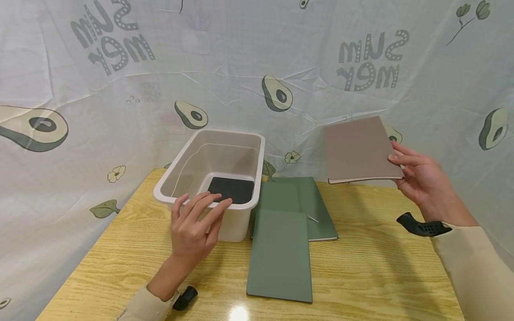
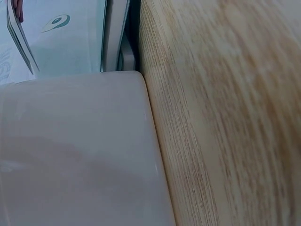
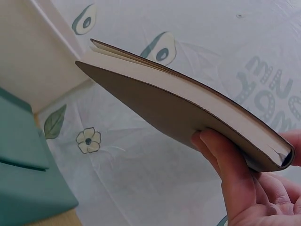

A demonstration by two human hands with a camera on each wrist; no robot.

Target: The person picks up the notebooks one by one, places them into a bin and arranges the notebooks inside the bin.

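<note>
My right hand (image 1: 421,178) grips a brown notebook (image 1: 361,149) by its right edge, held up above the table. The right wrist view shows fingers (image 3: 225,165) under its cover, with the pale page edges visible and the cover slightly parted at the far end. My left hand (image 1: 194,227) rests at the near rim of a white plastic bin (image 1: 160,189), its fingers loosely spread over the rim. Inside the bin lies a dark flat rectangle (image 1: 230,189), partly hidden by the rim and fingers. The left wrist view shows the bin's outer wall (image 2: 80,150), but not the hand.
Several green notebooks overlap on the wooden table (image 1: 361,258) right of the bin. The nearest green notebook (image 1: 281,263) lies toward the front; a larger green one (image 1: 319,214) lies behind. A patterned curtain (image 1: 233,89) hangs behind the table.
</note>
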